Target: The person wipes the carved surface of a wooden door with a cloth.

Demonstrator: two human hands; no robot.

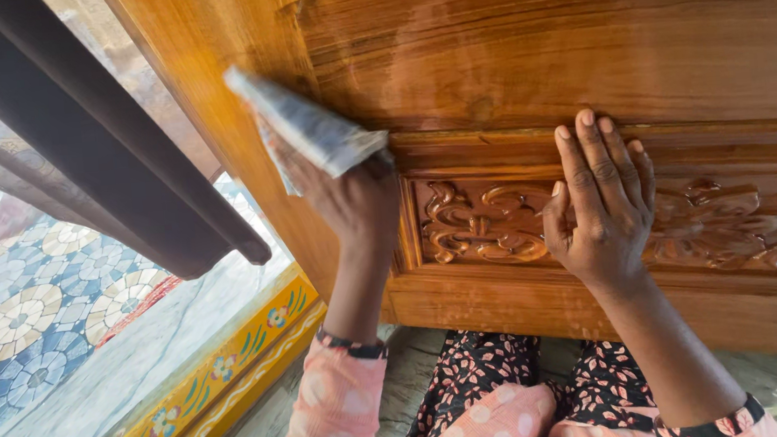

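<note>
My left hand grips a folded grey-white cloth and presses it against the left side of a large polished wooden panel. My right hand lies flat with spread fingers on the carved floral band that runs across the panel's lower part. Both wrists show pink dotted sleeves with dark patterned cuffs.
A dark curtain hangs at the left. Below it lie a patterned tile floor and a yellow painted border with flowers. My lap in dark flowered fabric sits under the panel's lower edge.
</note>
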